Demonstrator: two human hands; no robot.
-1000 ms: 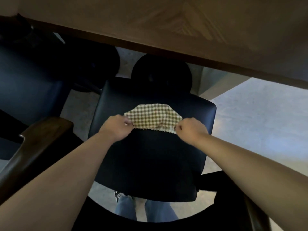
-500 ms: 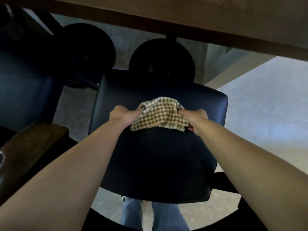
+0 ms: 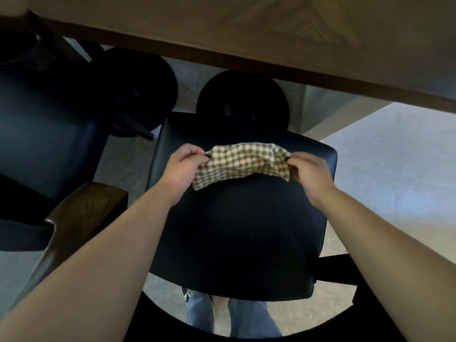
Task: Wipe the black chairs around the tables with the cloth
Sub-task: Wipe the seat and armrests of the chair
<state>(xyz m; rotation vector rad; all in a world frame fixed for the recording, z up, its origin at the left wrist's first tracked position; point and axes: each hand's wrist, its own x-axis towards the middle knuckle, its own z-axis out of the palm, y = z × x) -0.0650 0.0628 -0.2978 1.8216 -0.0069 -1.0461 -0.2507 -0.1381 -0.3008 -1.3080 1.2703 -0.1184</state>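
A black padded chair seat (image 3: 237, 233) fills the middle of the head view, tucked partly under a wooden table (image 3: 246, 30). Over its far half hangs a green-and-cream checked cloth (image 3: 239, 162), stretched sideways between both hands. My left hand (image 3: 182, 166) pinches the cloth's left end and my right hand (image 3: 308, 171) pinches its right end. The cloth sags in the middle, and its lower edge seems to touch the seat. The chair's curved black backrest (image 3: 246, 332) runs along the bottom of the view.
A second black chair (image 3: 42, 144) stands to the left with a brown wooden armrest (image 3: 81, 213). Two round black bases (image 3: 243, 99) sit on the floor under the table. Pale floor (image 3: 394, 169) lies to the right. Jeans legs (image 3: 234, 317) show below the seat.
The cloth lay flat on the seat a second ago; both hands have since bunched it, lifted it and now pull it out wide between them.
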